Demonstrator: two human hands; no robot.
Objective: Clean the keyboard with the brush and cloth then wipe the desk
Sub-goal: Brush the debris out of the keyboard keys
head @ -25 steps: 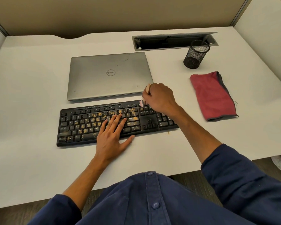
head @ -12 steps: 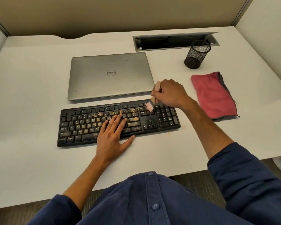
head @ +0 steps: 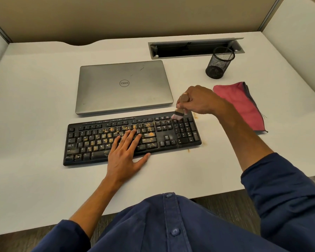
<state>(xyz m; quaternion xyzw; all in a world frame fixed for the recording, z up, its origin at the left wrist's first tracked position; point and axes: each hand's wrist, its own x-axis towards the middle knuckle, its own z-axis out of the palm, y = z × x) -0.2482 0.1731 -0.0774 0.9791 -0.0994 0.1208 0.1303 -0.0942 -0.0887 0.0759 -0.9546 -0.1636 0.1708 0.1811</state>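
Note:
A black keyboard [head: 91,142] lies on the white desk [head: 35,188], its middle keys speckled with yellow-brown crumbs. My right hand [head: 201,101] grips a small wooden-handled brush [head: 178,113]; its pale bristles touch the top row above the number pad at the keyboard's far right corner. My left hand [head: 125,151] lies flat with fingers spread on the keyboard's middle and front edge, holding nothing. A folded red cloth [head: 242,104] lies on the desk to the right of my right hand.
A shut silver laptop [head: 124,86] sits just behind the keyboard. A black mesh pen cup [head: 219,62] and an open cable tray [head: 195,49] are at the back right. Loose crumbs [head: 195,115] lie on the desk by the keyboard's right end.
My right hand has swept the brush to the right along the keyboard's top rows, from the middle to the number pad. Crumbs now lie on the desk past the right end. My left hand has stayed put.

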